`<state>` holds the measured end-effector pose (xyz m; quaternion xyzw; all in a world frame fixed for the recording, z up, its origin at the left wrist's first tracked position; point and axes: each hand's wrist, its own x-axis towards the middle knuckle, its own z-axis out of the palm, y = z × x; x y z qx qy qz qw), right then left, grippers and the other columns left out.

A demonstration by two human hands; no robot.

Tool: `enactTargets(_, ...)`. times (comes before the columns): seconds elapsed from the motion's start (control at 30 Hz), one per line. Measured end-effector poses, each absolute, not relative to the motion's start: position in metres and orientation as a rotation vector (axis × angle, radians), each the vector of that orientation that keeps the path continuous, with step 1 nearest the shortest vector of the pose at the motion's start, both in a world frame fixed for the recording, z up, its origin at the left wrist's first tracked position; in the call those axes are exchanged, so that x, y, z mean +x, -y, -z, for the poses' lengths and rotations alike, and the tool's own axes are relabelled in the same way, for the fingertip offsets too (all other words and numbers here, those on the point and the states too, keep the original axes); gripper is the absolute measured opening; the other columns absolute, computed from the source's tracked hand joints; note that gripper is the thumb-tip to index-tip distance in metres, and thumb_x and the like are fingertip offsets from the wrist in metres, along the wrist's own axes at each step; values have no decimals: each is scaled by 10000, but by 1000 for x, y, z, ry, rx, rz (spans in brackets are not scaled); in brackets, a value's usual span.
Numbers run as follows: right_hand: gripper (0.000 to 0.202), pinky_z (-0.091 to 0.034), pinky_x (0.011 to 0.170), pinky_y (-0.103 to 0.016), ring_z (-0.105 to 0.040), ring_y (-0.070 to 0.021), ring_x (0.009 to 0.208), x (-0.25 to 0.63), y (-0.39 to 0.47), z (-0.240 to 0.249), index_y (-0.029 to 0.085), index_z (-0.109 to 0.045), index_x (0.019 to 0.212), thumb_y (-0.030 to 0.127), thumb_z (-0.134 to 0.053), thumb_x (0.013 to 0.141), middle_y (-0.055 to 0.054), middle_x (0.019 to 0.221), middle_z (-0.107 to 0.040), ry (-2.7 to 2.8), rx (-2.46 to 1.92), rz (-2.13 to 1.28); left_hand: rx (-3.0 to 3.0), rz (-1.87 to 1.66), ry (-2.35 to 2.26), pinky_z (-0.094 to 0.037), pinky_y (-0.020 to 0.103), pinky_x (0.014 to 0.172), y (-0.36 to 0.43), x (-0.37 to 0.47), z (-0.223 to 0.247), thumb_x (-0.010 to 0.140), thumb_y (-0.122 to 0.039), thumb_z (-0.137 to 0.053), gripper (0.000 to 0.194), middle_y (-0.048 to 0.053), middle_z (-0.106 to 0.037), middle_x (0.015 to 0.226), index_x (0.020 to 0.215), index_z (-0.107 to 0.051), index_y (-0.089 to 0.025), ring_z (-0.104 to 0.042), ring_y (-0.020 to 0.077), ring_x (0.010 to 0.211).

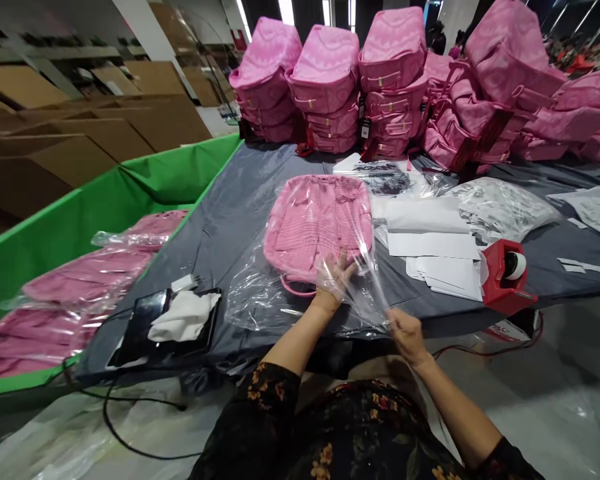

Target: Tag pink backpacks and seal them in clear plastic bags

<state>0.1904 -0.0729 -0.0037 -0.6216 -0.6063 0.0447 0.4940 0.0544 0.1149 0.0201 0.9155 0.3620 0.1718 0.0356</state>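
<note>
A pink backpack (317,223) lies flat on the dark cloth-covered table in front of me, inside a clear plastic bag (253,303). Its handle loop faces me, and the loose end of the plastic spreads toward the table's near edge. My left hand (334,277) rests by the near edge of the backpack, fingers apart; whether it is over or under the film I cannot tell. To its right, my right hand (406,335) is closed on a gathered edge of the plastic bag, which is pulled taut toward me.
Stacked pink backpacks (325,80) line the table's far side. At right are white paper sheets (430,233), a heap of clear plastic (505,207) and a red tape dispenser (509,277). At left, a green bin (80,213) holds bagged backpacks; a white cloth (184,317) covers a dark tray.
</note>
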Motion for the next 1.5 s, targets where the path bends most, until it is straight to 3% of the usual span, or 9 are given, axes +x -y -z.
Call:
enactTargets(0.13, 550, -362, 519, -241, -423, -109, 444, 229, 83, 6, 231, -425, 611, 587, -418, 1031, 51, 466, -442, 1178, -1798, -184, 2781, -539, -935, -368, 737, 1139, -103, 77, -25, 954, -139, -588, 529, 172, -591, 1484, 1458, -606, -295, -502, 409, 1412)
enactTargets(0.27, 452, -399, 560, -257, -470, -128, 519, 239, 89, 7, 230, -509, 710, 617, -503, 944, 24, 593, -534, 1059, -1890, -14, 2905, -678, -227, -421, 497, 1191, -57, 24, -4, 983, -169, -557, 444, 84, -628, 1443, 1393, -625, -325, -537, 249, 1401)
enactTargets(0.33, 363, -436, 575, -269, -552, -150, 557, 237, 95, 12, 224, -557, 838, 578, -545, 914, -8, 690, -617, 944, -1911, 15, 2877, -895, -467, -441, 458, 1154, -43, -25, 7, 982, -207, -585, 341, 51, -704, 1281, 1266, -684, -367, -604, 229, 1304)
enactTargets(0.47, 297, -445, 574, -282, -586, -171, 556, 233, 105, 25, 232, -539, 900, 529, -548, 897, -2, 666, -608, 909, -1941, 37, 2502, -1103, -1674, -304, 670, 1163, -67, -116, 9, 903, -373, -690, 365, 173, -627, 1359, 1241, -676, -237, -434, 424, 1434)
enactTargets(0.57, 285, -440, 582, -286, -547, -160, 547, 241, 106, 28, 244, -506, 857, 526, -525, 893, 12, 648, -566, 963, -1961, 101, 2170, -1036, -1942, -460, 558, 1022, -93, -156, 8, 928, -415, -548, 299, 129, -699, 1053, 1047, -667, -168, -628, 342, 1116)
enactTargets(0.77, 265, -469, 634, -303, -566, -169, 636, 257, 107, 27, 241, -472, 912, 495, -522, 855, 8, 749, -567, 868, -1980, 42, 1789, -1242, -2030, -429, 299, 668, -45, -166, 36, 944, -467, -429, 362, 42, -613, 692, 885, -660, -195, -571, 200, 663)
enactTargets(1.07, 253, -411, 530, -238, -455, -106, 528, 234, 122, 18, 244, -445, 877, 476, -545, 895, 60, 679, -481, 866, -1920, 35, 1841, -1395, -1997, -521, 445, 864, -26, -176, 16, 864, -423, -614, 194, 74, -646, 856, 864, -638, -230, -621, 263, 844)
enactTargets(1.3, 164, -410, 542, -246, -494, -124, 535, 242, 149, 24, 235, -515, 822, 330, -504, 956, 21, 662, -544, 1352, -1957, 317, 1003, -1579, -1808, -542, 365, 582, -12, -172, 30, 623, -482, -724, 438, -79, -440, 557, 673, -360, -245, -549, 164, 553)
enactTargets(1.5, 173, -377, 511, -233, -468, -118, 517, 249, 181, 31, 232, -525, 771, 194, -534, 940, 28, 613, -519, 1698, -1863, 320, 711, -1477, -1660, -550, 345, 496, 29, -171, 44, 607, -363, -661, 313, -97, -565, 533, 718, -404, -224, -633, 186, 492)
